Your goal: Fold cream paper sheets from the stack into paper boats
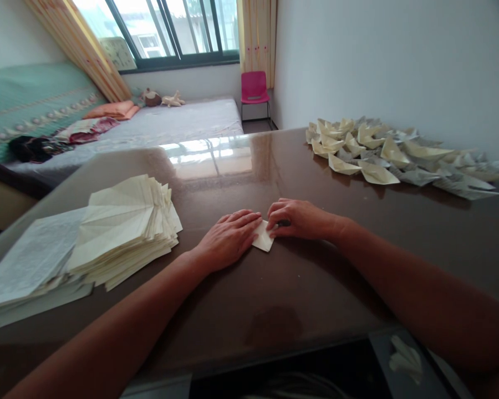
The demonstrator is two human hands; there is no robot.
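A small cream-coloured folded paper (263, 237) lies flat on the brown glossy table (233, 310), between my two hands. My left hand (228, 238) rests flat on the left part of the paper with its fingers stretched out, covering some of it. At the paper's upper right edge, my right hand (295, 216) has its thumb and fingers bent together in a pinch. The fingertips of both hands almost meet there, and part of the paper is hidden under them.
To the left stand a stack of creased cream sheets (116, 227) and a pile of greyish printed sheets (33, 255). Many folded paper boats (378, 172) cover the back right by the wall. Beyond the table are a bed (199, 116) and a pink chair (254, 88).
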